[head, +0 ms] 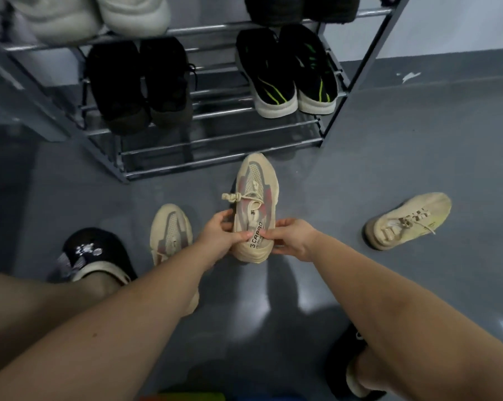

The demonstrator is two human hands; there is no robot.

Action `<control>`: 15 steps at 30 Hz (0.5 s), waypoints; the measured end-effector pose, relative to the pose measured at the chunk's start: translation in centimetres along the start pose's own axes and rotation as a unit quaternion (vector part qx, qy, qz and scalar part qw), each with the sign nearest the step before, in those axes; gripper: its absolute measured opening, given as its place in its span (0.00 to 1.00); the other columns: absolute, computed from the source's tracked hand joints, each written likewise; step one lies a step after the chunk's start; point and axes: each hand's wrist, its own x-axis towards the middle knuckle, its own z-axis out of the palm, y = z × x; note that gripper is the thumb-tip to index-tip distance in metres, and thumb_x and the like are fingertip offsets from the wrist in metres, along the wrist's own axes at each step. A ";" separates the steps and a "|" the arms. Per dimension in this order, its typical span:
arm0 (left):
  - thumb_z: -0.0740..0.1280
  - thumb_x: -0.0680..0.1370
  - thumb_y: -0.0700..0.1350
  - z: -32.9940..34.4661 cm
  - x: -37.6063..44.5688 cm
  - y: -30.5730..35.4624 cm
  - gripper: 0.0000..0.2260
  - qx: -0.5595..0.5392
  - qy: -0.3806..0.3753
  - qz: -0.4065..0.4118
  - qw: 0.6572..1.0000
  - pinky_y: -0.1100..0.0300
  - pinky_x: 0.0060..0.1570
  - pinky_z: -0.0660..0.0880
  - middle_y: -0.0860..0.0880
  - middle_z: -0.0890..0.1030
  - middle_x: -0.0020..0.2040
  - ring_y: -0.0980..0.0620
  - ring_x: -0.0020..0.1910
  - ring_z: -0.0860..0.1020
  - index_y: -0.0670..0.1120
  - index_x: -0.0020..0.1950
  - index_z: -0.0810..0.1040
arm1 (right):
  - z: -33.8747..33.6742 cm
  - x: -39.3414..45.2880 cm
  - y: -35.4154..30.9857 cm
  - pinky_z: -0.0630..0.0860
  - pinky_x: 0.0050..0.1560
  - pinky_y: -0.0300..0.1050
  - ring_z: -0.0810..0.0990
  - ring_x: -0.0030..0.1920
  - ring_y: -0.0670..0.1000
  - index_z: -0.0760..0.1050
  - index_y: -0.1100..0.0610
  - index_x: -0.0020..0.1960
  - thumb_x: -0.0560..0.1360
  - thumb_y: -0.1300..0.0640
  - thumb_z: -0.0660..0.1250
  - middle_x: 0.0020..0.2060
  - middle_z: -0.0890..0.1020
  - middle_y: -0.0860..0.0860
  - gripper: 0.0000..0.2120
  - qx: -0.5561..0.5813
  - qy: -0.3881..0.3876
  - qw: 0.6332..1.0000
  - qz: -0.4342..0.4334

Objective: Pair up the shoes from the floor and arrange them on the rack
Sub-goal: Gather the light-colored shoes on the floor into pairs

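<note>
Both hands are gripping one beige sneaker (254,206) at its heel end, the left hand (220,235) pinching the collar on one side and the right hand (290,240) pinching the other, with the shoe's long axis pointing straight away from the person, toe toward the rack (221,140). Its apparent mate (170,233) is lying on the floor just beside the left forearm, toe likewise aimed at the rack, so the left hand is sitting nearer to it. A paler sneaker (408,221) is lying well apart to the right, angled across.
</note>
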 end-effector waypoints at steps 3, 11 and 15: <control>0.74 0.69 0.35 -3.3 -0.5 -1.8 0.26 0.009 -0.017 -0.041 0.999 0.56 0.45 0.78 0.50 0.80 0.48 0.48 0.53 0.78 0.46 0.64 0.71 | 3.2 0.5 0.2 0.81 0.37 0.39 0.81 0.41 0.49 0.75 0.61 0.53 0.72 0.67 0.71 0.43 0.81 0.53 0.12 -0.053 -0.015 0.998 0.008; 0.76 0.69 0.49 -9.3 -2.2 -6.7 0.24 0.143 -0.015 -0.050 0.988 0.59 0.59 0.73 0.50 0.80 0.58 0.49 0.62 0.76 0.47 0.64 0.77 | 7.9 3.3 4.0 0.79 0.55 0.53 0.82 0.47 0.57 0.76 0.64 0.48 0.69 0.66 0.74 0.45 0.82 0.58 0.11 -0.153 0.014 0.987 0.036; 0.74 0.66 0.59 -11.1 -2.7 -8.8 0.34 0.295 0.188 -0.071 0.934 0.50 0.68 0.65 0.46 0.67 0.68 0.43 0.68 0.66 0.52 0.69 0.69 | 8.5 5.1 6.2 0.79 0.55 0.57 0.82 0.52 0.59 0.75 0.64 0.58 0.63 0.60 0.79 0.51 0.82 0.59 0.26 -0.255 0.065 0.964 0.034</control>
